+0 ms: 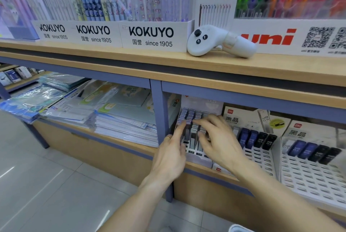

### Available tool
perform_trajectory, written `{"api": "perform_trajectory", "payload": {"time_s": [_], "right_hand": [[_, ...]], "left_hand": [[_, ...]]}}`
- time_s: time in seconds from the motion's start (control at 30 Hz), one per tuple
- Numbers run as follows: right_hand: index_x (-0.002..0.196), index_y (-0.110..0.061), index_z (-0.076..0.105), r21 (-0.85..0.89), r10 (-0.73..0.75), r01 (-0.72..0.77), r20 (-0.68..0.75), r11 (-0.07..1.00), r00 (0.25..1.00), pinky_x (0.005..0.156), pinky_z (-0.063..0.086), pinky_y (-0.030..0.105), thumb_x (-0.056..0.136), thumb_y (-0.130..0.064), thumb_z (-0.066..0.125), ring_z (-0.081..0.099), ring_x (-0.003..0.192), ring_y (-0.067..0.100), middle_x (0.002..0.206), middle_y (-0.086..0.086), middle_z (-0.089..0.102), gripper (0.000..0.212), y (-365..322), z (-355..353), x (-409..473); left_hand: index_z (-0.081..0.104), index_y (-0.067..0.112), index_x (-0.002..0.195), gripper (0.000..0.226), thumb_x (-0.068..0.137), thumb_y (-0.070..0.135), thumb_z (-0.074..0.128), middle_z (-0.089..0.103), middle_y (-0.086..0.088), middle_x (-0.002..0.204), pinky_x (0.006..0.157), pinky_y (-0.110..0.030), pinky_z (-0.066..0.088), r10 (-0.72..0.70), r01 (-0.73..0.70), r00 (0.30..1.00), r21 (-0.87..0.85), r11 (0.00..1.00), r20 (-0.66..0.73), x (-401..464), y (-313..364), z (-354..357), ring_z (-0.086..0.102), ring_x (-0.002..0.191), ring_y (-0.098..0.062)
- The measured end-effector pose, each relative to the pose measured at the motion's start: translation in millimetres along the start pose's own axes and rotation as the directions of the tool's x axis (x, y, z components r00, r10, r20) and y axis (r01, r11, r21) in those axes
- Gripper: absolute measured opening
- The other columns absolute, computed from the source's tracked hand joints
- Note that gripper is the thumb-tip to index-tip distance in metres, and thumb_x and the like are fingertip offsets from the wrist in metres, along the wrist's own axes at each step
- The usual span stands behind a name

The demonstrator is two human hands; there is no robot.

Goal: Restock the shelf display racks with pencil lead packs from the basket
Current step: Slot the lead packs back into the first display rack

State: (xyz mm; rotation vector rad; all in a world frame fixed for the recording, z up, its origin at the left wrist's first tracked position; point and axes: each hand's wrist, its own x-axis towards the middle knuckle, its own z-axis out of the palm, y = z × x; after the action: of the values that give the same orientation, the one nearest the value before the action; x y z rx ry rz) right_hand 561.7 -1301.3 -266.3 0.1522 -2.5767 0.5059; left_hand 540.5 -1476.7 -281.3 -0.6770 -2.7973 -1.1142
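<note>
Here both hands reach into the lower shelf's leftmost display rack. The left hand, fingers straight, touches the pencil lead packs with its forefinger; the right hand, fingers spread and loosely bent, rests on the same rows. At 3 o'clock stand two more racks holding dark packs. At 12 o'clock a white controller lies on the wooden upper shelf.

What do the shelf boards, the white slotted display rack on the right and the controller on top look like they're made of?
Shelf board: probably wood-look laminate, matte, with a pale even grain.
White display rack: looks like moulded plastic, with uniform repeated slots.
Controller: smooth white plastic with a soft sheen and black buttons.
</note>
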Motion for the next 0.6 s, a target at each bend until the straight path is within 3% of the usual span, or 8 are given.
{"api": "perform_trajectory", "payload": {"time_s": [0.1,0.17,0.23,0.33,0.4,0.5,0.6], "right_hand": [[0.121,-0.021,0.068,0.143,0.079,-0.062,-0.111,0.988,0.991,0.091,0.042,0.025,0.096,-0.024,0.067,0.053,0.108,0.010,0.112,-0.008,0.062,0.025,1.6,-21.4,-60.0],[0.118,-0.023,0.069,0.205,0.140,-0.116,-0.111,0.972,0.984,0.093,0.040,0.018,0.095,-0.027,0.069,0.053,0.108,0.003,0.112,-0.012,0.062,0.023,7.0,-33.0,-107.7],[0.116,-0.025,0.069,0.221,0.226,-0.208,-0.058,0.953,0.972,0.092,0.041,0.015,0.095,-0.028,0.069,0.055,0.106,-0.001,0.110,-0.015,0.064,0.021,18.0,-37.6,-156.6],[0.113,-0.026,0.071,0.144,0.412,-0.432,0.152,0.890,0.899,0.088,0.048,0.022,0.093,-0.024,0.070,0.062,0.099,0.003,0.106,-0.013,0.067,0.021,49.1,-32.7,-231.3],[0.113,-0.025,0.071,0.029,0.561,-0.603,0.334,0.797,0.758,0.087,0.052,0.029,0.092,-0.024,0.068,0.067,0.099,0.013,0.105,-0.008,0.071,0.022,70.8,-25.5,-276.4],[0.112,-0.019,0.070,-0.116,0.699,-0.789,0.554,0.603,0.452,0.085,0.050,0.030,0.092,-0.025,0.067,0.069,0.104,0.022,0.108,0.000,0.074,0.021,97.2,-11.9,-337.8],[0.113,-0.019,0.070,-0.177,0.725,-0.838,0.611,0.516,0.317,0.090,0.052,0.033,0.089,-0.025,0.066,0.068,0.108,0.025,0.112,0.002,0.073,0.025,120.3,7.2,-375.6]], "left_hand": [[0.034,0.048,0.150,0.050,0.104,0.037,0.049,0.053,0.005,0.112,0.087,-0.037,0.049,0.198,-0.200,0.980,0.092,0.975,0.031,-12.6,11.4,5.0,0.053,0.109,-0.017],[0.052,0.039,0.141,0.038,0.103,0.044,0.050,0.053,0.007,0.121,0.093,-0.035,0.047,0.280,-0.298,0.950,0.137,0.945,0.137,-23.5,19.4,15.5,0.051,0.118,-0.017],[0.059,0.034,0.136,0.036,0.104,0.047,0.048,0.054,0.008,0.127,0.093,-0.033,0.047,0.313,-0.357,0.903,0.111,0.927,0.293,-38.2,25.7,33.6,0.053,0.120,-0.016],[0.057,0.031,0.138,0.038,0.105,0.046,0.045,0.055,0.004,0.128,0.095,-0.036,0.049,0.331,-0.448,0.788,0.115,0.887,0.519,-67.7,33.9,81.3,0.056,0.118,-0.019],[0.055,0.028,0.139,0.039,0.104,0.042,0.047,0.055,-0.001,0.129,0.094,-0.037,0.048,0.277,-0.479,0.700,0.145,0.866,0.658,-89.8,30.8,124.3,0.056,0.118,-0.025],[0.051,0.021,0.142,0.042,0.102,0.032,0.052,0.053,-0.012,0.138,0.099,-0.043,0.047,0.159,-0.485,0.562,0.168,0.858,0.812,-121.2,20.8,186.6,0.054,0.124,-0.036],[0.048,0.016,0.145,0.045,0.102,0.027,0.054,0.051,-0.015,0.142,0.104,-0.040,0.043,0.065,-0.474,0.483,0.198,0.858,0.873,-144.6,17.5,232.5,0.050,0.130,-0.036]]}}
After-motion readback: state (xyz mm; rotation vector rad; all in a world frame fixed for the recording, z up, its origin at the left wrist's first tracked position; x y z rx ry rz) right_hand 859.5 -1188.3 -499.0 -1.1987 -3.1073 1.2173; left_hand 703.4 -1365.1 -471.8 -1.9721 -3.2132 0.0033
